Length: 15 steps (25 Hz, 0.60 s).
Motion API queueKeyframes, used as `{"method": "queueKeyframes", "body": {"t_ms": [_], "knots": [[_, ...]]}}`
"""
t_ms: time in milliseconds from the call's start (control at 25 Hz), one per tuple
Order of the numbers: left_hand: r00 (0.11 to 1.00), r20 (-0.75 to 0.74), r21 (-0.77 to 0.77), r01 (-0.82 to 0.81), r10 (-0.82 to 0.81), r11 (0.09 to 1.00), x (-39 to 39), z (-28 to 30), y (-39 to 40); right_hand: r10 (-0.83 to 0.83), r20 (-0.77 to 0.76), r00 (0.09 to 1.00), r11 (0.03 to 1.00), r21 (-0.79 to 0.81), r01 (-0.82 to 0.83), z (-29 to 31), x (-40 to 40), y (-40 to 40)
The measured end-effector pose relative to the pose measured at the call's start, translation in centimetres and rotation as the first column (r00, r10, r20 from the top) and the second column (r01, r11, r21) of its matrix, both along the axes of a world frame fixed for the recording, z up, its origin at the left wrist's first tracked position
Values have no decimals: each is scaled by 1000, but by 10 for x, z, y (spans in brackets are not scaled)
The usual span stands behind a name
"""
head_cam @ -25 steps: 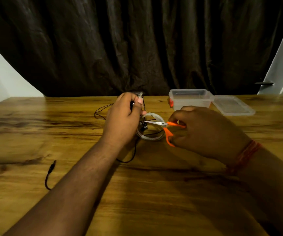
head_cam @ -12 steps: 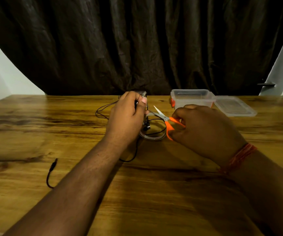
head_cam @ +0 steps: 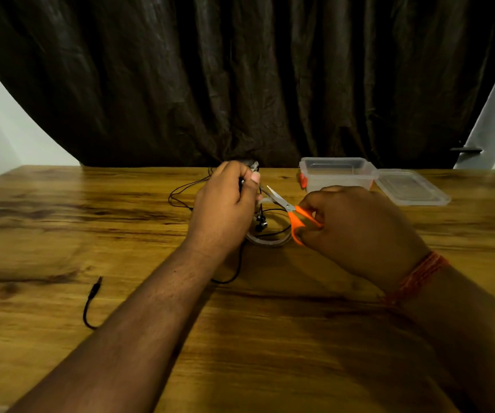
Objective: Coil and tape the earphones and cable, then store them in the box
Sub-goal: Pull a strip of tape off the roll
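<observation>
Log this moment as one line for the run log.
step: cutting tape | left hand: holds earphones | right hand: grips scissors | box: open, lid beside

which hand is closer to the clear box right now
Right. The right hand, gripping the orange scissors, sits just in front of the clear box. The left hand, holding the earphone cable, is farther off to the box's left.

Scissors: the orange-handled steel scissors (head_cam: 288, 208), level and closed over the roll a second ago, now tilt with blades parted, tips up toward the left thumb.
Right hand: the right hand (head_cam: 356, 231) gripping the handles has turned slightly.
Left hand: the left hand (head_cam: 225, 210) has barely shifted.
</observation>
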<state>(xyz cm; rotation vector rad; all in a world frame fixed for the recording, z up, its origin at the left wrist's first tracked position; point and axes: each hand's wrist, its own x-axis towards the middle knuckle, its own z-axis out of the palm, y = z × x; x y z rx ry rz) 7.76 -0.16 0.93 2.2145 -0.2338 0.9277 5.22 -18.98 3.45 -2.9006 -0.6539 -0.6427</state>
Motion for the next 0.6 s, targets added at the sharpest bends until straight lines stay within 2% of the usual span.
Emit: {"method": "queueKeyframes", "body": {"t_ms": [360, 600], "knots": [[1000, 0, -8, -3, 3, 1000, -1, 0, 0, 27, 1, 1000, 1000, -8, -27, 1, -1, -4], [1000, -9, -14, -8, 8, 1000, -2, 0, 0, -43, -180, 983, 996, 65, 56, 16, 6, -25]]}}
